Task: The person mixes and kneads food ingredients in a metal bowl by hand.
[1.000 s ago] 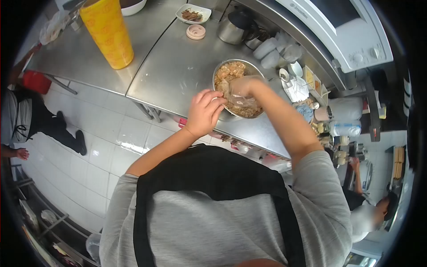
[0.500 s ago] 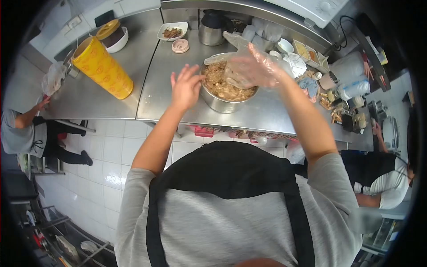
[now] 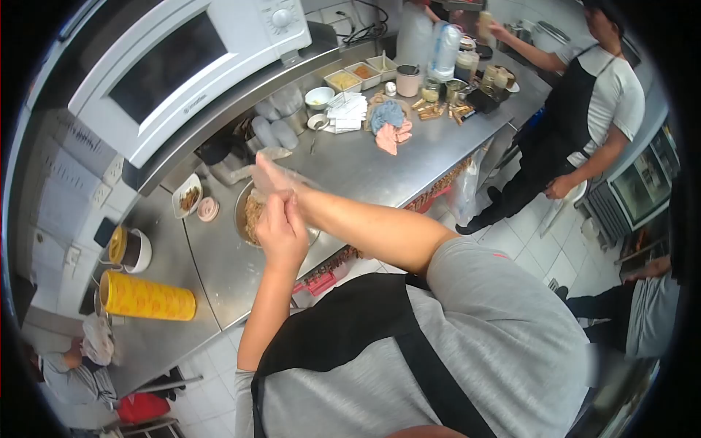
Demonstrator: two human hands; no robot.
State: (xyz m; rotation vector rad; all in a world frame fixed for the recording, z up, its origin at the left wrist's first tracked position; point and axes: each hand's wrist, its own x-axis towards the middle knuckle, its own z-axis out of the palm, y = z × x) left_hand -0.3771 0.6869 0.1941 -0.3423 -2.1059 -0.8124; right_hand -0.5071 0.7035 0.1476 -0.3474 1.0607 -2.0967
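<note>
A loose clear plastic glove (image 3: 276, 152) covers my right hand (image 3: 273, 176), whose fingers are stretched out over the metal pot. My left hand (image 3: 282, 225) is closed at the right wrist, pinching the glove's cuff; its fingertips are partly hidden. Below both hands, the metal pot (image 3: 313, 237) holds a brown, shredded-looking food mix (image 3: 253, 217). My hands and forearm cover much of the pot. Left of it on the steel counter are a small pink lid (image 3: 208, 209) and a white dish (image 3: 177, 198) with food scraps.
A yellow patterned cylinder (image 3: 150, 296) lies toward the counter's left end. Behind the counter is a white microwave (image 3: 175, 66). Cloths (image 3: 387, 120), condiment tubs (image 3: 363, 71) and jars line the right side. A co-worker in a black apron (image 3: 566, 109) stands at the right; others are at the edges.
My view has turned to the right. My left hand has moved from beside the pot to my right wrist and closed there. The right hand stays gloved above the pot.
</note>
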